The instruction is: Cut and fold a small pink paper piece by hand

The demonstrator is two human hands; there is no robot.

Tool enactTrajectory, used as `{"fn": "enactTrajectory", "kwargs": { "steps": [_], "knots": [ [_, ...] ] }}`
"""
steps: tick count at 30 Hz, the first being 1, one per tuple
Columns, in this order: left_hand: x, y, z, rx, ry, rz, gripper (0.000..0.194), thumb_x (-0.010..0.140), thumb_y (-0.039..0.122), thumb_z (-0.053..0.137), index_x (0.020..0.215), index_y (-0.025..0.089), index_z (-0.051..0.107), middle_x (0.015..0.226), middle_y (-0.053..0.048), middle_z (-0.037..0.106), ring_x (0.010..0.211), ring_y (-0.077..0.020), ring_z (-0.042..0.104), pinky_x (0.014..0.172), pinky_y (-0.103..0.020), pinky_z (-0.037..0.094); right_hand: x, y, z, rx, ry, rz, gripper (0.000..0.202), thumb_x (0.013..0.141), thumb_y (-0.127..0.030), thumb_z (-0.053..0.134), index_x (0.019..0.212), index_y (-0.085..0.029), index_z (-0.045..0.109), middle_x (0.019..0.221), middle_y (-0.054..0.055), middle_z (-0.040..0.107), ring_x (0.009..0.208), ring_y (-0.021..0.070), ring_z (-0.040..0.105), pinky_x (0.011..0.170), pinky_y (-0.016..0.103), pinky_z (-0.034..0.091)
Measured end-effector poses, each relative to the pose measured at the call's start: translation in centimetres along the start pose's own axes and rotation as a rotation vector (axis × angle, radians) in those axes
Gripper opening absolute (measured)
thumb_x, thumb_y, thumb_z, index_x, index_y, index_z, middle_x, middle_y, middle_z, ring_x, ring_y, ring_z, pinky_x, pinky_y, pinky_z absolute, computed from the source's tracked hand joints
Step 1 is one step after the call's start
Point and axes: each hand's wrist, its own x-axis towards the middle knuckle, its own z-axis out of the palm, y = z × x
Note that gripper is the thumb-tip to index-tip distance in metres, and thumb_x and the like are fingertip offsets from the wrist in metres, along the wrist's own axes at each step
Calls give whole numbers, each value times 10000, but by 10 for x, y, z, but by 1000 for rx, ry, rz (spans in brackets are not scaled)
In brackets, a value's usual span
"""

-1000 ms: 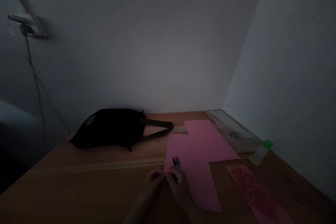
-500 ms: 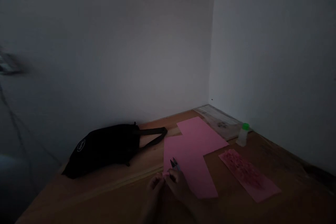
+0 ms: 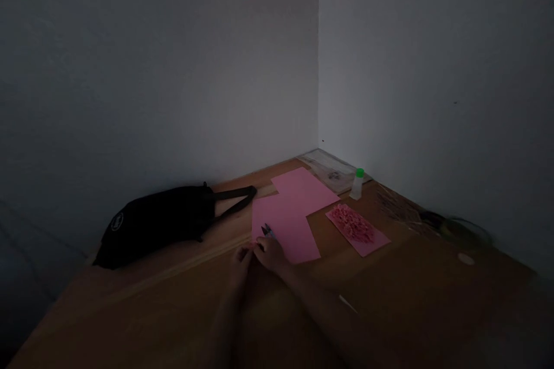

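My left hand (image 3: 241,259) and my right hand (image 3: 270,253) meet at the lower left edge of the pink paper sheets (image 3: 285,222). Fingers of both are closed around a small piece of pink paper (image 3: 253,245), mostly hidden between the fingertips. Scissors (image 3: 268,231) with dark tips show just beyond my right hand, over the pink sheet; whether that hand also holds them is hard to tell. To the right, a pink card (image 3: 378,240) bears a heap of small crumpled pink pieces (image 3: 351,223).
A black bag (image 3: 158,225) with a strap lies at the left. Behind the card stands a small bottle with a green cap (image 3: 359,176). Clear plastic (image 3: 331,170) lies in the wall corner. Thin dry stalks (image 3: 400,207) lie along the right wall.
The view has shifted right and down, so the bag, sheets and bottle appear farther left and higher. More of the table's right side shows. My hands remain together on the small pink piece.
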Motion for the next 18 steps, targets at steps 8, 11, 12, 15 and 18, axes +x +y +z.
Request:
{"fn": "enactTrajectory", "kwargs": {
  "steps": [8,11,12,15,18],
  "knots": [
    [1,-4,4,-23,84,-45,175,590,278,665,696,160,590,718,-1,608,717,-148,555,761,-291,416,2,0,-4,-90,-147,36,175,808,-178,471,692,-169,601,688,37,634,672,154,530,594,251,325],
    [1,-5,5,-32,93,-40,143,610,255,635,703,164,577,733,-6,605,720,-148,553,758,-296,416,3,-1,-4,-114,-171,35,189,816,-172,455,697,-160,601,682,46,627,676,160,532,603,257,328],
    [1,-5,6,-31,94,-33,134,612,250,630,697,164,572,730,-6,603,719,-148,551,759,-297,415,3,-1,-5,-120,-172,31,197,818,-171,451,690,-159,600,677,47,624,672,161,532,603,258,328],
    [1,-4,8,-27,90,-7,119,616,244,621,685,166,563,706,-3,597,705,-148,547,751,-300,416,3,-1,-6,-123,-158,11,204,819,-173,446,675,-160,590,677,46,617,671,162,536,602,257,332],
    [1,-4,9,-29,88,20,101,625,227,611,681,166,554,708,-5,600,708,-148,551,754,-304,420,3,1,-6,-112,-143,-7,192,807,-162,449,660,-162,572,659,40,604,658,163,532,595,257,330]
  ]
}}
